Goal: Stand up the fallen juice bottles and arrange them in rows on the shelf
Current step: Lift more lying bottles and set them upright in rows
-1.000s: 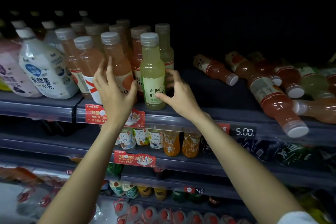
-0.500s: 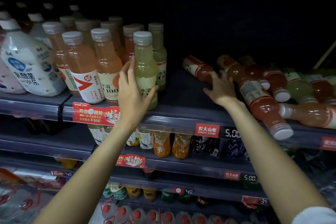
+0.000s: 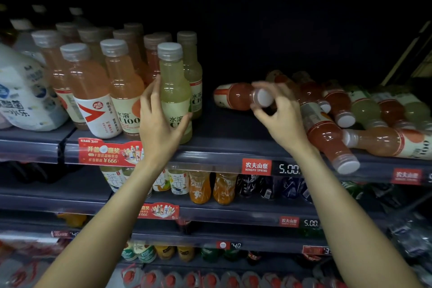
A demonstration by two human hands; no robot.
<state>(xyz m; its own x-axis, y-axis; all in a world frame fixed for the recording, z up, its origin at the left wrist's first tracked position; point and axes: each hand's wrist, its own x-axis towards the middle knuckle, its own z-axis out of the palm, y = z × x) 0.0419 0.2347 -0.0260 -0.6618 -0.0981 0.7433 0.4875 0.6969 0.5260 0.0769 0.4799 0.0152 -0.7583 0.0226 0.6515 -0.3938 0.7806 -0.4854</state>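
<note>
Several orange juice bottles (image 3: 125, 91) stand upright in rows at the left of the dark shelf (image 3: 219, 147). A yellow-green bottle (image 3: 175, 91) stands at the front right of that group; my left hand (image 3: 161, 128) holds its lower body. To the right a red-orange bottle (image 3: 236, 96) lies on its side, cap toward me. My right hand (image 3: 280, 114) pinches its grey cap end with curled fingers. Further right, several fallen bottles (image 3: 327, 138) lie in a pile, one cap jutting over the shelf's front edge.
A large white bottle (image 3: 25, 98) leans at the far left. Price tags (image 3: 271, 167) and a red promo label (image 3: 109, 152) line the shelf edge. Lower shelves hold tea and orange drinks (image 3: 201, 187). A bare stretch of shelf lies between the standing and fallen bottles.
My right hand left the yellow-green bottle, travelled right and took hold of the fallen red-orange bottle's cap. My left hand shifted from the orange bottles onto the yellow-green bottle.
</note>
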